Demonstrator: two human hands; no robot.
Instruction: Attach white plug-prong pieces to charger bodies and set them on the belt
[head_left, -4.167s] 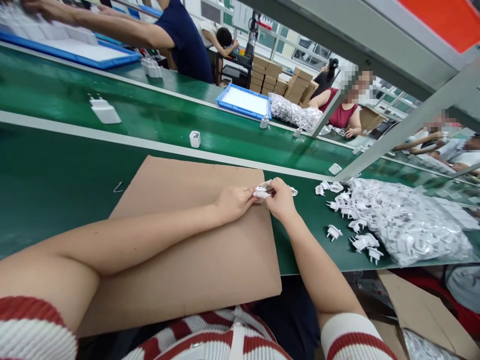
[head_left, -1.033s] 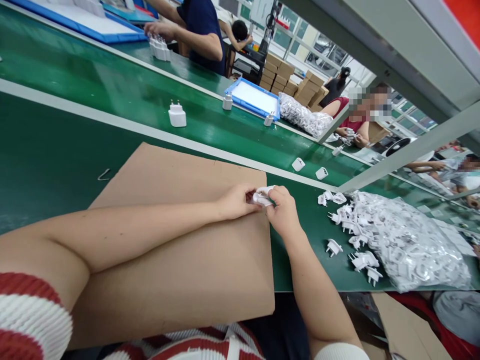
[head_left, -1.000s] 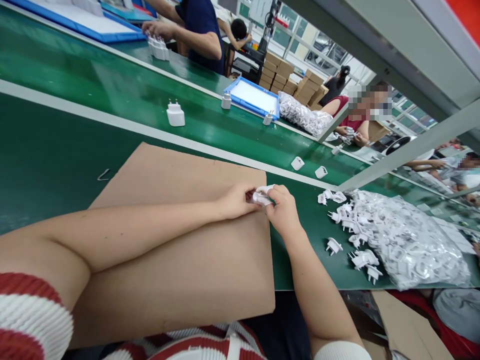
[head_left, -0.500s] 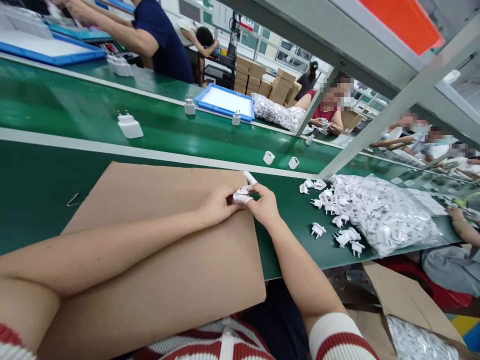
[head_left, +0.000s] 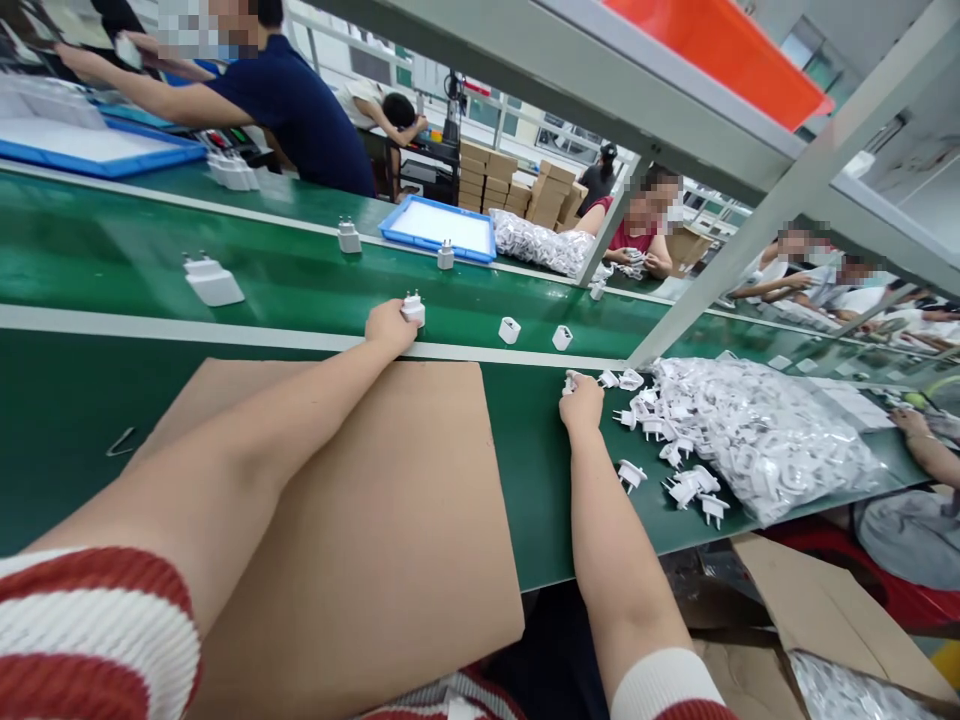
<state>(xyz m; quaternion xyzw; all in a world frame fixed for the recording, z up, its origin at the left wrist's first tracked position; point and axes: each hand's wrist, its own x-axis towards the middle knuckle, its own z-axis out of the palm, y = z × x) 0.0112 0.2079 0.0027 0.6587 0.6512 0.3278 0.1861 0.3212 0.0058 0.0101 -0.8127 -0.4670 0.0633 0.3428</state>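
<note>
My left hand (head_left: 388, 330) reaches over to the green conveyor belt, its fingers closed around a white charger plug (head_left: 413, 311) that stands with two prongs up. Over the green table, past the right edge of the cardboard sheet (head_left: 375, 500), is my right hand (head_left: 582, 404). Its fingers are pinched on a small white plastic piece (head_left: 569, 383), mostly hidden by the hand. Loose white two-pin plug pieces (head_left: 631, 475) lie to the right of that hand, beside a clear bag (head_left: 772, 430) packed with more of them.
White chargers stand on the belt, one at left (head_left: 214, 280); two hollow white housings (head_left: 510, 330) lie at centre. Across the belt are a blue-rimmed tray (head_left: 442, 228) and co-workers. A grey metal post (head_left: 720, 262) slants up at right. A bent wire (head_left: 120, 441) lies left.
My hands have parted from over the cardboard. The left has moved forward to the belt with the charger plug; the right has gone rightward, near the loose plug pieces. The view has shifted slightly.
</note>
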